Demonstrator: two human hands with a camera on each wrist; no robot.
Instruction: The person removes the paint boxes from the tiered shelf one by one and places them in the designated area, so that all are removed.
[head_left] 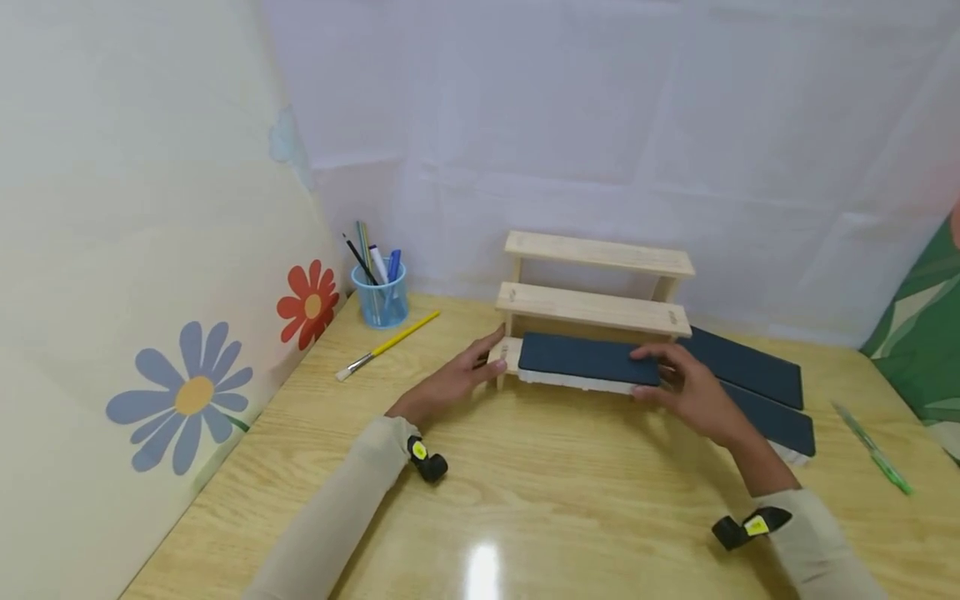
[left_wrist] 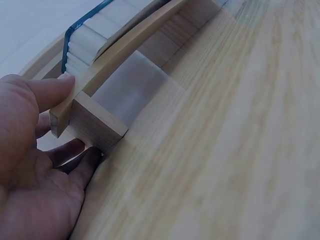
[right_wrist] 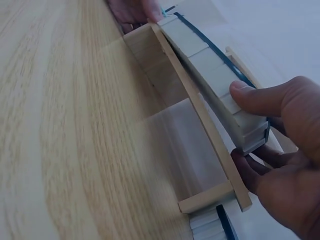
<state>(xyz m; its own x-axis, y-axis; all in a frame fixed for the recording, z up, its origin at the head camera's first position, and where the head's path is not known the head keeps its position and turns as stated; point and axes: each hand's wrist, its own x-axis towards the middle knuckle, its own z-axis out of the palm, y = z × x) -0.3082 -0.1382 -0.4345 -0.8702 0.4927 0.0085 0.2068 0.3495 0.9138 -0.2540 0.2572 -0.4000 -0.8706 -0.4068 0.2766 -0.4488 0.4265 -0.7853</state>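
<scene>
A long flat block (head_left: 585,358) with a dark blue top and white ribbed sides lies along the lowest step of a three-step wooden stand (head_left: 592,307). My right hand (head_left: 697,396) grips its right end. In the right wrist view the thumb presses the white side (right_wrist: 207,67), fingers are under the end, and this end is raised off the step. My left hand (head_left: 450,382) holds the left end of the lowest step. Its thumb rests on the board (left_wrist: 112,65), with the other fingers by the leg (left_wrist: 97,125).
Two similar dark blue-topped blocks (head_left: 753,367) lie right of the stand. Farther right is a green pen (head_left: 873,450). A yellow-handled paintbrush (head_left: 390,343) lies left, near a blue cup (head_left: 382,300) of pens and pencils. White cloth (head_left: 525,125) hangs behind the wooden table (head_left: 525,492).
</scene>
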